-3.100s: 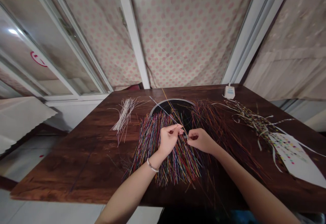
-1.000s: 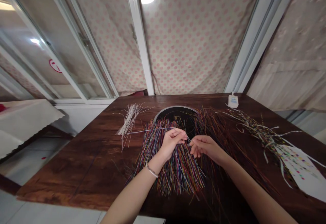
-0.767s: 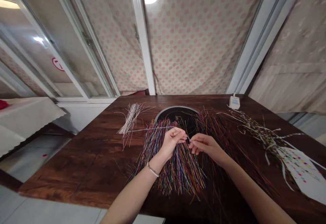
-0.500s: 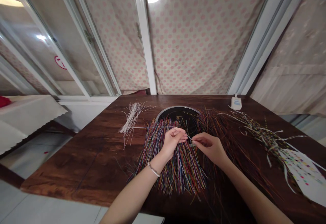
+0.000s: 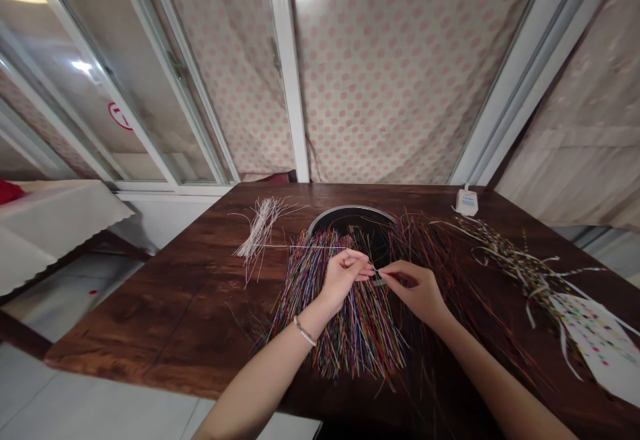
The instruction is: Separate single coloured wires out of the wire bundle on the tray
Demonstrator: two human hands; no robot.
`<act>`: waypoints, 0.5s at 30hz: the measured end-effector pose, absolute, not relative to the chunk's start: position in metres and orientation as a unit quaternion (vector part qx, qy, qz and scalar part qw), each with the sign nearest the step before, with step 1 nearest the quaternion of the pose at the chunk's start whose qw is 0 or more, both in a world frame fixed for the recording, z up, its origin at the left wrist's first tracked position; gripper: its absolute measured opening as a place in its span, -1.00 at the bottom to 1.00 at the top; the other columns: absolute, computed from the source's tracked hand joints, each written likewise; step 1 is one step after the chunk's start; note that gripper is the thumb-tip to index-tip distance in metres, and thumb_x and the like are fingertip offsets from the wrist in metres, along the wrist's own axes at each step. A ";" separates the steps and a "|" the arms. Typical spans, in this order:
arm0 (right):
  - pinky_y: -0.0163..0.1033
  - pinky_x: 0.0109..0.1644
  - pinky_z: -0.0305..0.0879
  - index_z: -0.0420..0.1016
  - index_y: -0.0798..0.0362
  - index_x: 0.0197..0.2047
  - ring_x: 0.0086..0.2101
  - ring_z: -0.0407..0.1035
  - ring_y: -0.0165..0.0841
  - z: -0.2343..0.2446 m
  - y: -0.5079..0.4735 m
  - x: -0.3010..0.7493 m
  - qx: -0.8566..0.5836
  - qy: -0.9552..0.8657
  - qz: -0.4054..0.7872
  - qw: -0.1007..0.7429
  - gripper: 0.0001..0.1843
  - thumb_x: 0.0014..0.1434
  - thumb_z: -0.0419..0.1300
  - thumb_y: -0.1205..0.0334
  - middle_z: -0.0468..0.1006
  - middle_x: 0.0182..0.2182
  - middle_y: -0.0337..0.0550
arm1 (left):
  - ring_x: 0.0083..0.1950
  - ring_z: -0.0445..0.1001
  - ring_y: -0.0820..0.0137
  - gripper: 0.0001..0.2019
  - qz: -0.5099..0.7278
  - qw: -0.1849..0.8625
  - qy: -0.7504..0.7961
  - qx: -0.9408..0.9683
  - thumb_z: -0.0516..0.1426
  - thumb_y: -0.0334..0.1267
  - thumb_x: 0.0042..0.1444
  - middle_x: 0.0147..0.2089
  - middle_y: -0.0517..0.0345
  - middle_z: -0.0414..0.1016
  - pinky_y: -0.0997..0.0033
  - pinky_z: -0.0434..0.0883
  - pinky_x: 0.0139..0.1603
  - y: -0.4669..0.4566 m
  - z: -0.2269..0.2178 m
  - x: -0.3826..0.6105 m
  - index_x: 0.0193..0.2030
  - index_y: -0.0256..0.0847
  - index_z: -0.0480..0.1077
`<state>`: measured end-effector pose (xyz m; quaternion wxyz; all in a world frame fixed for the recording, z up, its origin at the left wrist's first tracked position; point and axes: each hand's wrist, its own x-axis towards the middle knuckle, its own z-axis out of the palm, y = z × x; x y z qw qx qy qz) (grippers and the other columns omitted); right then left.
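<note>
My left hand (image 5: 346,277) pinches a thin white strand (image 5: 310,247), which stretches leftward over the table to a bundle of white strands (image 5: 261,228). Close by on the right, my right hand (image 5: 413,288) is closed, thumb against forefinger, at the strand's short end. The fingertips of both hands are only slightly apart, with the bit of strand between them. Beneath my hands lies a thick spread of multicoloured strands (image 5: 300,287). Behind it is a round black tray (image 5: 333,217) with a grey rim, partly covered by the strands.
Loose reddish-brown strands (image 5: 465,307) lie on the right of the dark wooden table (image 5: 170,307). Beyond them are dotted strips (image 5: 520,263) and a white sheet with coloured dots (image 5: 600,340). A small white box (image 5: 467,202) stands at the back. A cloth-covered table (image 5: 60,227) is at left.
Both hands stay pinched close together, with almost no movement. The whole view has shifted slightly. The white strand still runs to the left bundle.
</note>
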<state>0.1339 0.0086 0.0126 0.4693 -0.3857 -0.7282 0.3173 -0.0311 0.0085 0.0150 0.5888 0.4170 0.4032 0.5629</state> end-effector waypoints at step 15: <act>-0.33 -0.44 0.21 0.42 0.09 -0.51 -0.53 0.24 -0.47 0.014 0.007 0.132 -0.381 -0.470 0.647 0.464 -0.84 -0.11 0.29 0.20 0.43 -0.52 -0.19 | -0.41 0.49 0.40 -0.78 0.602 0.471 0.380 0.521 0.15 -0.14 0.01 -0.39 0.02 0.51 0.50 0.39 -0.47 0.001 0.021 -0.028 -0.34 -0.30 0.39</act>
